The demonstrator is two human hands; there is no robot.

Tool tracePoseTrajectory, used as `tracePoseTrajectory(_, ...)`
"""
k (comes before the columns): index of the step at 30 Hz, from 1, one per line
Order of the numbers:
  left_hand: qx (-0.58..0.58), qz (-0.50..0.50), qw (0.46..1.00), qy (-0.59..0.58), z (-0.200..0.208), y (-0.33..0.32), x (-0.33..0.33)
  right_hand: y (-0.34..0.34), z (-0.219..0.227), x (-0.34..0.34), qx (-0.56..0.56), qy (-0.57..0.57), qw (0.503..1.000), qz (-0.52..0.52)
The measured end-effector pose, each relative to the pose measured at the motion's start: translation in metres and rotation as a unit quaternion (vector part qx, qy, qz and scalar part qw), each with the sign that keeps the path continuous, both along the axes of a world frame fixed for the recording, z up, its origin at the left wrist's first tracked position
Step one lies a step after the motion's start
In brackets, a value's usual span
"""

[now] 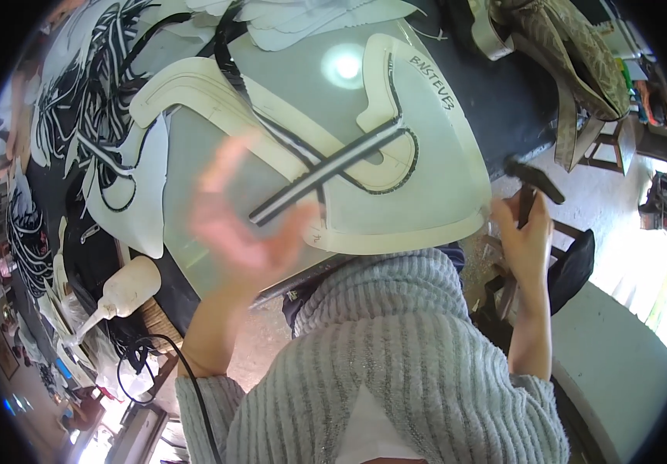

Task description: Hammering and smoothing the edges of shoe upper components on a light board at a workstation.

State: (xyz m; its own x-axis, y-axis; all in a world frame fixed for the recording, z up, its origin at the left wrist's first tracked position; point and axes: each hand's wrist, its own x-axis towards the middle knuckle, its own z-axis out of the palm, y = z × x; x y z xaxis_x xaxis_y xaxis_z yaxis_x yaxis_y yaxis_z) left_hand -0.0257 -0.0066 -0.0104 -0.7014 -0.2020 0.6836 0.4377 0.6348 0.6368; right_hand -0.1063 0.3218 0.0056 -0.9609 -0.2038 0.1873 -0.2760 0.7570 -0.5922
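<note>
A large pale template-like sheet point(457, 166) with cream edging lies on the work board, and a curved cream piece point(194, 85) lies by it. A black-and-white striped strip point(225, 66) runs down over the curved piece; a straight end of striped strip point(333, 170) crosses the middle slantwise. My left hand point(233, 216), blurred by motion, hovers beside that end, its thumb and fingers spread and nothing seen in them. Off the board's right edge, my right hand point(527, 232) grips a hammer point(535, 182) with a dark head; my fingers hide part of its handle.
Bundles of striped strips point(94, 93) and a white trimmed piece point(136, 193) lie to the left. Lower left are a white squeeze bottle point(132, 286) and a black cable point(186, 371). White cut pieces point(310, 19) sit at the back; a patterned brown bag point(566, 54) is back right.
</note>
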Motion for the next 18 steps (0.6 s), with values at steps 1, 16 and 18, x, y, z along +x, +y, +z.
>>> tracePoseTrajectory(1,0.023,0.053,0.996,0.074,-0.004,-0.009,-0.004,0.008,-0.007,0.005,-0.045,-0.137,0.989,-0.032)
tracePoseTrajectory(16,0.449,0.108,0.887,0.011,0.017,-0.023,0.041,0.062,0.05,-0.131,-0.336,-0.264,0.896,0.124)
tracePoseTrajectory(18,0.522,0.078,0.848,0.047,0.02,-0.017,0.053,0.035,0.05,-0.153,-0.285,-0.288,0.905,0.132)
